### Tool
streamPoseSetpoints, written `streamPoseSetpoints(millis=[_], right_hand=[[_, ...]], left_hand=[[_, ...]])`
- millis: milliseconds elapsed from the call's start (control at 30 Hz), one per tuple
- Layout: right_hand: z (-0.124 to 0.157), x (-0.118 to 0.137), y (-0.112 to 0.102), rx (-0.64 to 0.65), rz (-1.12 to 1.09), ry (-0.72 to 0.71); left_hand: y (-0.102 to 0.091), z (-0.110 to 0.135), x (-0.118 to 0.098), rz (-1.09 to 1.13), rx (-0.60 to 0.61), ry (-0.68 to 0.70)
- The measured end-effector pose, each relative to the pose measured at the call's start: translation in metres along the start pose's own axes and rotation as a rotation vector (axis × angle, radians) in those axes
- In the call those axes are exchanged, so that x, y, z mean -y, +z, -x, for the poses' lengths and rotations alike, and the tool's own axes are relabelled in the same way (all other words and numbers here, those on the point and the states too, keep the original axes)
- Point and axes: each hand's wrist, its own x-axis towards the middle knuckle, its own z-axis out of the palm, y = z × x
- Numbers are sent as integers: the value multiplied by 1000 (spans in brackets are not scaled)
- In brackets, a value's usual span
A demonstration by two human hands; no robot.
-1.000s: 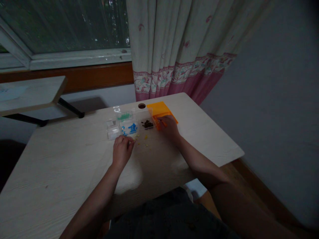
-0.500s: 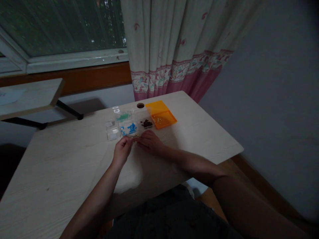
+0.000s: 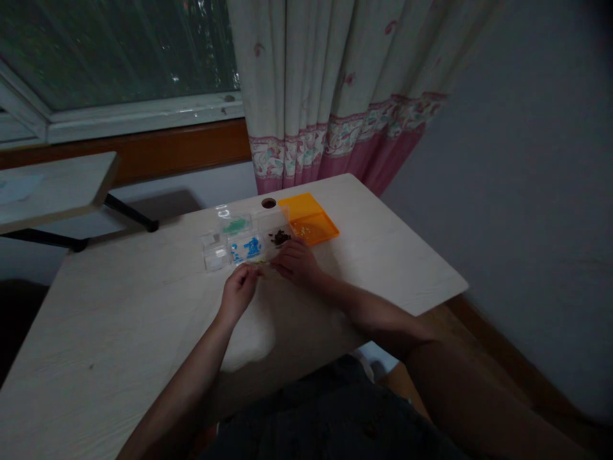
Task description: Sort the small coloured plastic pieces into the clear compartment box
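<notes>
My left hand [image 3: 239, 287] is closed in a pinch near the front of the clear boxes; whatever lies between its fingertips is too small to name. To its right, a short gap away, my right hand [image 3: 297, 262] has its fingers bent together toward the left, and its fingertips are too dim to show what they hold. Small yellowish bits [image 3: 259, 262] show between the hands. Just beyond them, a clear plastic box [image 3: 246, 249] holds blue pieces. Dark brown pieces [image 3: 280, 238] lie in another clear box, close to my right fingers.
Green pieces [image 3: 235, 225] fill a clear box farther back. An opened orange case [image 3: 322, 229] with a few pale bits stands at the right. Behind are a round cable hole [image 3: 269, 203] and a curtain [image 3: 297, 96]. A raised shelf [image 3: 62, 185] stands at the left of the table [image 3: 143, 319].
My right hand has moved a little to the right and away, so a gap has opened between the two hands. My left hand has turned slightly and stays closed.
</notes>
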Motion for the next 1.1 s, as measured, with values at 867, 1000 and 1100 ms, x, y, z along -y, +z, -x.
streamPoseSetpoints(millis=[867,1000,1100], right_hand=[[11,-83,-24,-37,210,606],[10,-81,-24,-21,208,607],[11,-80,-23,-25,201,605]], left_hand=[[1,3,-5,-214,77,130],[7,8,-14,-500,235,301],[11,10,-16,-631,287,338]])
